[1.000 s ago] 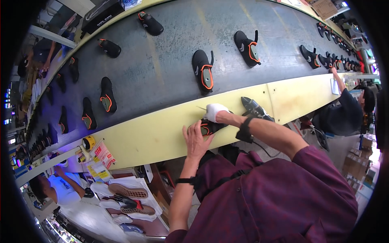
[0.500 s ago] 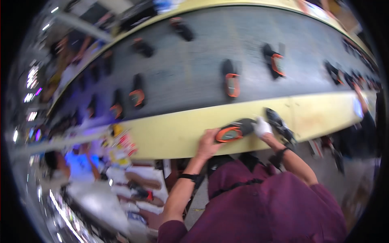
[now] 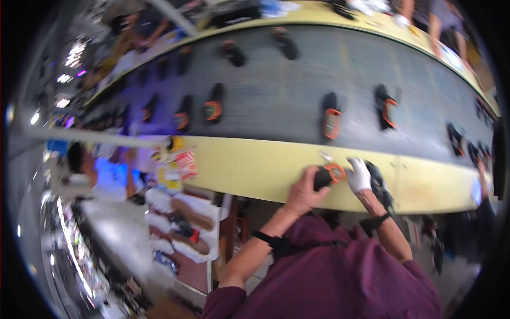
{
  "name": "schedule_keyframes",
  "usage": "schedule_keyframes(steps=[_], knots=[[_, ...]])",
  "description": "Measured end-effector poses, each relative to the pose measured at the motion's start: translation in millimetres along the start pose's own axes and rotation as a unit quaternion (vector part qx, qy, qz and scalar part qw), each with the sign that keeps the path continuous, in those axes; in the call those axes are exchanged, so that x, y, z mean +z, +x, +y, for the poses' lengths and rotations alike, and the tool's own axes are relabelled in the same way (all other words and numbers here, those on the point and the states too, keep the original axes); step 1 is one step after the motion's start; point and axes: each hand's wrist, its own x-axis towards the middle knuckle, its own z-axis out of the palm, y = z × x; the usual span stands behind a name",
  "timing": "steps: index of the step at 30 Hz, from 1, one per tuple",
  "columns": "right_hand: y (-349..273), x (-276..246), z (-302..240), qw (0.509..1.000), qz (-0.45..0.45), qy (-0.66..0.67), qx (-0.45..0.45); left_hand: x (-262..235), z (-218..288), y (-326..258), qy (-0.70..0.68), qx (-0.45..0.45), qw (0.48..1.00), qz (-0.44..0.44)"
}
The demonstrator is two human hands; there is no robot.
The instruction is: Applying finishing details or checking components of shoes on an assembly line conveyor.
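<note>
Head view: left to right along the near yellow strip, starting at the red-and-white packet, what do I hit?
Red-and-white packet → left hand → black-and-orange shoe → gloved right hand → dark object → co-worker's arm.

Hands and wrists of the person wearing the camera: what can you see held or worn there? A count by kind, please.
Black shoe with orange collar, in the left hand: 1
White glove, on the right hand: 1
Black wristbands, one per arm: 2
Total: 4
</note>
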Motion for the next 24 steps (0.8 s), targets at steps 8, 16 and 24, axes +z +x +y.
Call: schedule_keyframes(steps=[8, 16, 24], knots=[[-21.9, -56.0, 53.5, 0.980, 0.027, -0.093, 0.173, 21.5, 9.2, 9.8, 0.041, 0.077, 0.996, 0.002], [-46.4, -146.1, -34.2, 0.981, 0.008, 0.097, 0.168, 43.8, 35.2, 11.7, 0.077, 0.071, 0.994, -0.020], [-3.0, -193.6, -154.9, 0.986, -0.123, 0.091, 0.061, 81.6, 1.4, 18.3, 0.118, 0.179, 0.976, 0.027]])
